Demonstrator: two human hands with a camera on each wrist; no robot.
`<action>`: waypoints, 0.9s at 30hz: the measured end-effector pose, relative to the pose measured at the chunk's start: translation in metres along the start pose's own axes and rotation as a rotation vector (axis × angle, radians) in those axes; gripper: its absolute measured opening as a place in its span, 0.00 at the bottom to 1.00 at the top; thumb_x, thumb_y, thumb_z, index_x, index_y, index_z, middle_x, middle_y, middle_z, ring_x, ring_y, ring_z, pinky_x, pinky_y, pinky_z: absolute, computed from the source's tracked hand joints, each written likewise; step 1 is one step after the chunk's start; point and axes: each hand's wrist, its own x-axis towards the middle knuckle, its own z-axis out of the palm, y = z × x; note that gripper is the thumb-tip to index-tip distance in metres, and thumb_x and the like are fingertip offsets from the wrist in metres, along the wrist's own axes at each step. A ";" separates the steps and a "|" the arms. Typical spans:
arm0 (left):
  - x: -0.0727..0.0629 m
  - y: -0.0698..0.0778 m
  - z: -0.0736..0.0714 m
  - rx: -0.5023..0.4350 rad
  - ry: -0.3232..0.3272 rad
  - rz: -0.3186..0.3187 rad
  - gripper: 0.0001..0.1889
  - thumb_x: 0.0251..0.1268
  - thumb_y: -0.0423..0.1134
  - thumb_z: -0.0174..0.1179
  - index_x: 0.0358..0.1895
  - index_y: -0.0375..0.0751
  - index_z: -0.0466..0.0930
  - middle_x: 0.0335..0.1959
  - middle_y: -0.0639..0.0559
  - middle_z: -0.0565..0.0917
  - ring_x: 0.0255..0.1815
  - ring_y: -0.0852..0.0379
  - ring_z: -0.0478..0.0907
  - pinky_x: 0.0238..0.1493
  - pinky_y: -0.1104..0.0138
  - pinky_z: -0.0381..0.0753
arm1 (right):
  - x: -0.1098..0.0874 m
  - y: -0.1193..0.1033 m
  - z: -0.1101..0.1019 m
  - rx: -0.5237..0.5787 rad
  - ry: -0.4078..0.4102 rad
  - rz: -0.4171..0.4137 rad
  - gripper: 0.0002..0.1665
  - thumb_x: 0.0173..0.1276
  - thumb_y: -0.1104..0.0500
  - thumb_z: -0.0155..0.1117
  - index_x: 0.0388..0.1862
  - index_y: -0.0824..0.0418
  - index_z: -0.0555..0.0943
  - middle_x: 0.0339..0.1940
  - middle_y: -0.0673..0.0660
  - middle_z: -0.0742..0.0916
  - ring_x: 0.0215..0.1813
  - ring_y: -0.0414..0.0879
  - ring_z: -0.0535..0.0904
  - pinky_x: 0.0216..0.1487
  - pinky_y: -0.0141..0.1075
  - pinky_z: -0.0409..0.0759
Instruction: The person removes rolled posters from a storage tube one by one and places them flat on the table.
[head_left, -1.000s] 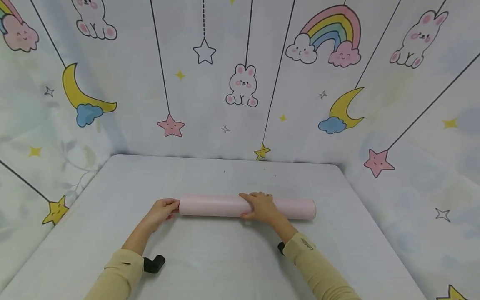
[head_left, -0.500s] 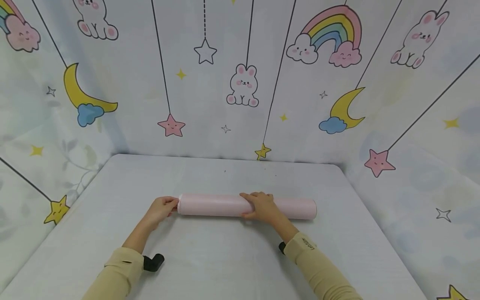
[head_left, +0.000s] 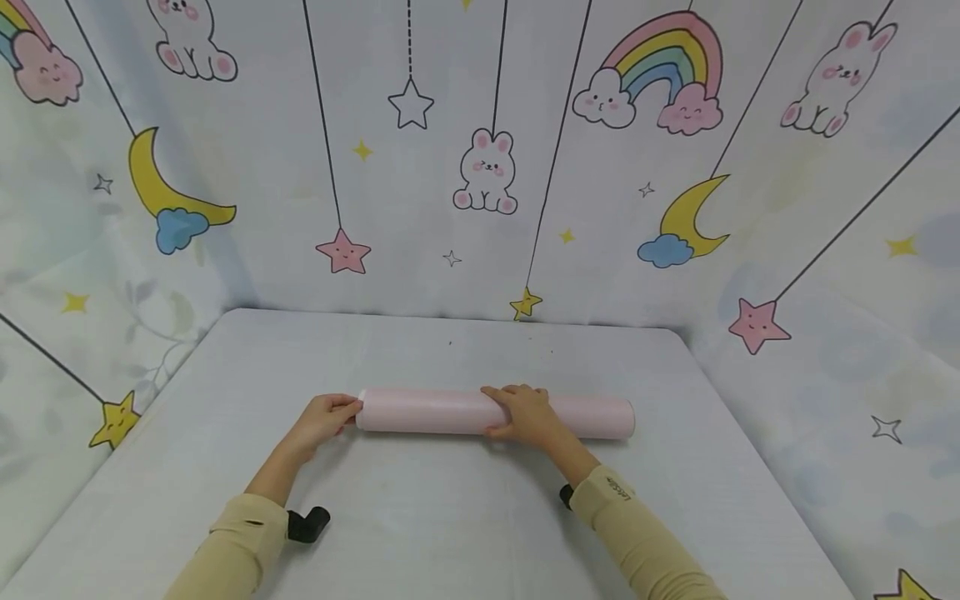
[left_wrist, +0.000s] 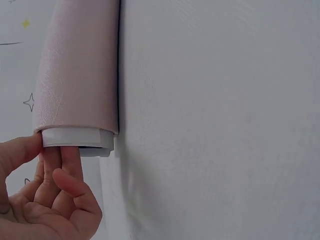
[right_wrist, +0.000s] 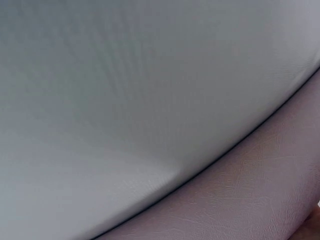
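Note:
A pink roll of sheet material (head_left: 427,412) with a leathery grain lies crosswise on the table. At its left end my left hand (head_left: 321,421) pinches the rim. In the left wrist view a white inner layer (left_wrist: 75,136) juts a little past the pink sheet (left_wrist: 80,75), with the thumb outside and fingertips reaching into the roll's hollow end. My right hand (head_left: 527,414) grips the roll right of its middle, fingers over the far side and thumb on the near side. The right wrist view shows mainly the roll's pink surface (right_wrist: 230,200); that hand is nearly all out of sight.
The white tabletop (head_left: 450,517) extends around the roll on all sides. A printed fabric backdrop (head_left: 420,183) with moons, stars and rabbits closes off the back and sides. Black wrist mounts (head_left: 309,525) stick out from the beige sleeves.
At the roll's left end the white inner layer has come slightly out of the pink sheet. My left hand shifted a little left, then slightly back right. The right hand has stayed nearly still.

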 end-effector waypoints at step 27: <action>-0.008 0.001 -0.002 0.054 0.035 0.008 0.21 0.68 0.39 0.50 0.53 0.21 0.70 0.47 0.32 0.78 0.44 0.45 0.78 0.42 0.57 0.74 | -0.019 0.017 -0.005 0.016 0.019 0.008 0.41 0.50 0.37 0.67 0.63 0.48 0.71 0.53 0.58 0.80 0.54 0.54 0.74 0.47 0.56 0.67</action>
